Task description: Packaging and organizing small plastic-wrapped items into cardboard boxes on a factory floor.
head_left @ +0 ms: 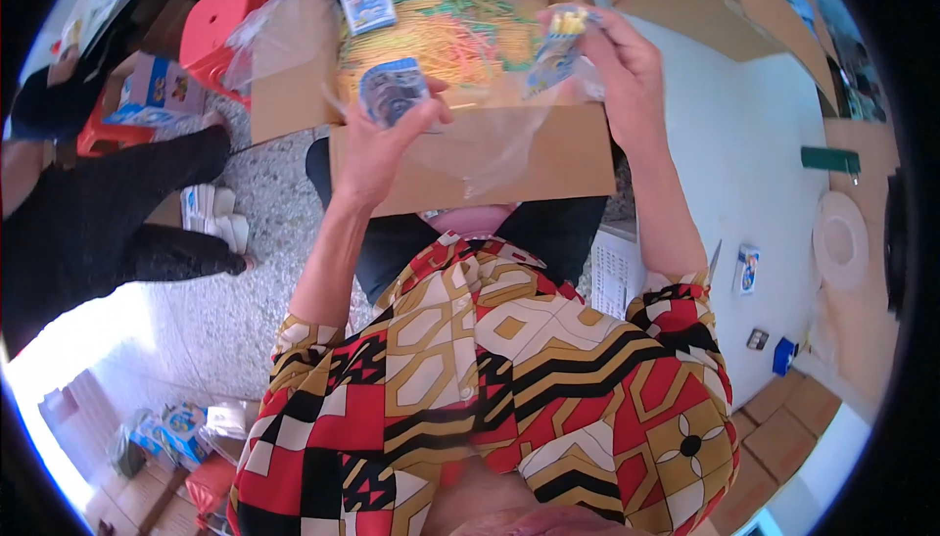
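An open cardboard carton point(480, 159) lined with clear plastic stands over my lap. Inside it lies a heap of thin sticks point(431, 37), mostly yellow, with green and pink among them. Over the near left of the heap, my left hand point(380, 149) grips a small blue printed packet point(394, 92) between thumb and fingers. My right hand point(629, 76), above the carton's right side, pinches a second blue packet point(553, 61) with pale yellow ends showing at its top. A third blue packet point(365, 0) rests at the heap's far left.
Left of the carton are a red stool point(220, 27) and another person's dark-clothed legs point(147, 203). To the right runs a white table point(685, 164) with a small blue packet point(747, 270) and a green object point(830, 160). Brown boxes point(783, 423) are stacked at lower right.
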`<state>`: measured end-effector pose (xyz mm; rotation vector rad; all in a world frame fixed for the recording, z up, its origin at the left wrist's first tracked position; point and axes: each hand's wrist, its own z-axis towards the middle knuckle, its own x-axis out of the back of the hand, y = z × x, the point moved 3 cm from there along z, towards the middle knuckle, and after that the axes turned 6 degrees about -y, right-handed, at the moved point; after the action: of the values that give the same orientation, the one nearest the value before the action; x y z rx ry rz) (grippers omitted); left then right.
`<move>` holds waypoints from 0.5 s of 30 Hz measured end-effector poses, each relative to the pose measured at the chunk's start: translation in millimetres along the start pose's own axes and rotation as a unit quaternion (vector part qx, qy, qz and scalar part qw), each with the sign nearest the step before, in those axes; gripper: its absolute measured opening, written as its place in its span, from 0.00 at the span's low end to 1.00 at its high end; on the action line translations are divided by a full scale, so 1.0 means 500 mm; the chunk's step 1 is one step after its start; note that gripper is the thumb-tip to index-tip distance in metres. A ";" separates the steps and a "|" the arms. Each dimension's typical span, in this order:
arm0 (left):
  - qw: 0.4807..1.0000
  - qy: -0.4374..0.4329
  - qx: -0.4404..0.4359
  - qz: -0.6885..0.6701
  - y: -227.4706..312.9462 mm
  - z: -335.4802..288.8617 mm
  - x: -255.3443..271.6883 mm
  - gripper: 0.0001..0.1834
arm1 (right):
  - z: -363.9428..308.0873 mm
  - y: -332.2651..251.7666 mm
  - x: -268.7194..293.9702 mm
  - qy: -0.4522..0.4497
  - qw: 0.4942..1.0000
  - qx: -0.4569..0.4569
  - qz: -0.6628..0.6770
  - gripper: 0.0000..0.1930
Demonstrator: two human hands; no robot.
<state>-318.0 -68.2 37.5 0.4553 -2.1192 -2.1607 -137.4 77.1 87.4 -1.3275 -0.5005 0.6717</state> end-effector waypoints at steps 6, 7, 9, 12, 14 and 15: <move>0.998 -0.003 0.036 -0.049 -0.008 -0.007 -0.019 0.16 | -0.007 0.053 0.219 0.128 0.988 0.066 0.057 0.09; 0.995 -0.005 0.043 -0.086 -0.006 -0.005 -0.026 0.16 | -0.013 0.076 0.261 0.160 0.986 0.011 0.041 0.09; 0.992 -0.006 0.044 -0.121 0.000 0.001 -0.034 0.15 | -0.011 0.116 0.341 0.188 0.981 -0.038 0.027 0.09; 0.992 -0.008 0.059 -0.112 -0.002 -0.005 -0.027 0.15 | -0.009 0.173 0.428 0.248 0.968 -0.030 0.022 0.09; 0.992 -0.001 0.064 -0.107 -0.005 -0.008 -0.023 0.14 | -0.003 0.198 0.465 0.273 0.961 -0.054 -0.002 0.10; 0.992 0.000 0.064 -0.105 -0.004 -0.008 -0.021 0.14 | 0.005 0.212 0.477 0.272 0.961 -0.054 0.001 0.10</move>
<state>-306.8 -69.3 37.2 0.7182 -2.3138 -2.1331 14.6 256.0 -26.1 -1.5419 -0.0888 0.2584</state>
